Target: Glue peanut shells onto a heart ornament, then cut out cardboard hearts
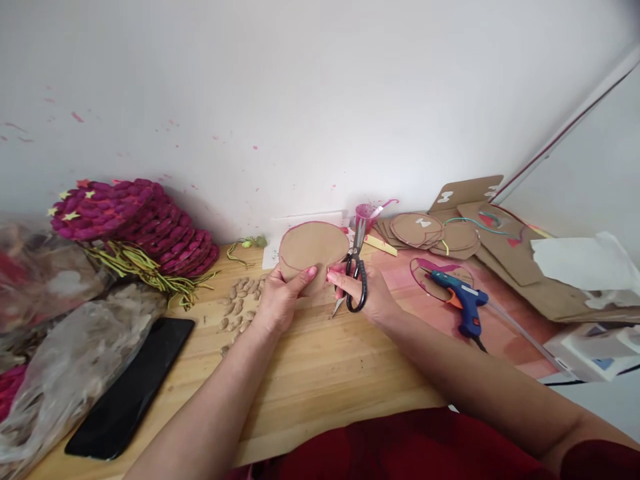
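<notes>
My left hand (279, 298) pinches the lower edge of a round brown cardboard disc (313, 247) with a pink outline, holding it upright over the wooden table (320, 373). My right hand (371, 293) grips black-handled scissors (356, 277), blades pointing up beside the disc's right edge. A finger of that hand touches the disc's lower right rim.
A blue glue gun (463, 297) lies on a pink mat at right, near stacked cardboard circles (425, 232). Peanuts (243, 297) are scattered left of my hands. Magenta woven rounds (135, 223), plastic bags (65, 360) and a black phone (133, 387) occupy the left side.
</notes>
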`<state>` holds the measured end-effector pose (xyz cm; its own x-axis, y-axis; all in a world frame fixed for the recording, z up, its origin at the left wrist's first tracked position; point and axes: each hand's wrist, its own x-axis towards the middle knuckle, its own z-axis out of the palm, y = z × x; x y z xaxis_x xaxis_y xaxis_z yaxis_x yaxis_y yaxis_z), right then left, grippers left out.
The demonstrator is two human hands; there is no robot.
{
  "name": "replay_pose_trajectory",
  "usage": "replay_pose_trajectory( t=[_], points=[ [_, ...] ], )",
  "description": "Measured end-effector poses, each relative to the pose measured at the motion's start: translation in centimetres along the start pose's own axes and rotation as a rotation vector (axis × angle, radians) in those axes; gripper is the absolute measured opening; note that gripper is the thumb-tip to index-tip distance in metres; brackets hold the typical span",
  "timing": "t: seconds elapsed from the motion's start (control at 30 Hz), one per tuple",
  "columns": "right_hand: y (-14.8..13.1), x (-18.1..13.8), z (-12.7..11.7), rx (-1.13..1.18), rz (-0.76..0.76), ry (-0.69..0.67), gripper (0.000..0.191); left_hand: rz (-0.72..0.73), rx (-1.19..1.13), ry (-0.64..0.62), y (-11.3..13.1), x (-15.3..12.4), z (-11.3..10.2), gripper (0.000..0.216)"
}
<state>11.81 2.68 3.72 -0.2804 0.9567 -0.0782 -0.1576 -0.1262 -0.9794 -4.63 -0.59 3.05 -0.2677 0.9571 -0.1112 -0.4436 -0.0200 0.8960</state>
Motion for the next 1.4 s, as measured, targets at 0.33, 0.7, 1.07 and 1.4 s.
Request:
replay_pose_trajectory(
  t=[0.33, 0.7, 1.07, 1.4],
  points=[
    [0.3, 0.4, -0.3, 0.043, -0.039, 0.034, 0.043, -0.041, 0.023, -0.021, 0.0, -0.3, 0.2, 0.070],
    [0.0, 0.4, -0.3, 0.066, -0.042, -0.008, 0.034, -0.044, 0.032, -0.102, 0.1, -0.6, 0.6, 0.080],
    [0.5, 0.1, -1.0, -0.200, -0.249, 0.039, 0.019, 0.020, 0.048, -0.120, -0.1, -0.8, 0.6, 0.076],
    [-0.5, 0.6, -2.4, -0.428, -0.435, 0.144, 0.024, 0.068, 0.030, -0.067, 1.0, -0.5, 0.3, 0.076]
  ],
)
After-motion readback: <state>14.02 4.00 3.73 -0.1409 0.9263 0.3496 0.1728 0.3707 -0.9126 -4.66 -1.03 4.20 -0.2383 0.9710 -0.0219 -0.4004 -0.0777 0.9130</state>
